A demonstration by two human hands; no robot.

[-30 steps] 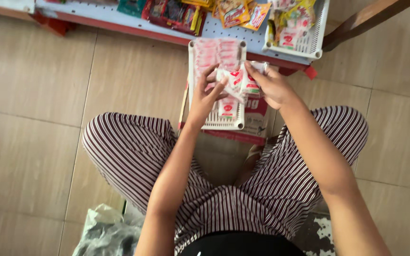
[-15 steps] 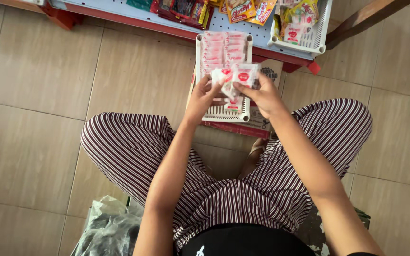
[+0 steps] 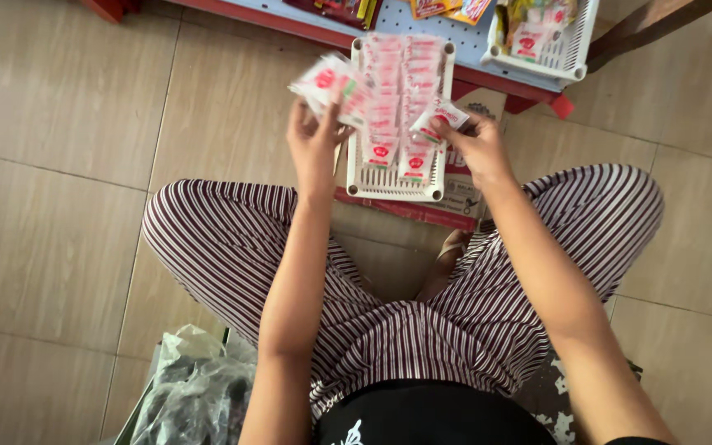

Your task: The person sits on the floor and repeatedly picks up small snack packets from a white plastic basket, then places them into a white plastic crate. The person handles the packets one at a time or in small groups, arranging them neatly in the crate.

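A person in striped trousers sits on a smooth floor of big tan tiles, with a crinkly plastic bag close by at the near edge. Half a second ago both hands met over the white plastic basket; now the left hand has lifted away to the side, gripping a bunch of shiny pink and white packets. The right hand pinches one small packet just above the basket's rows, and farther off a low red-edged shelf holds a second white basket.
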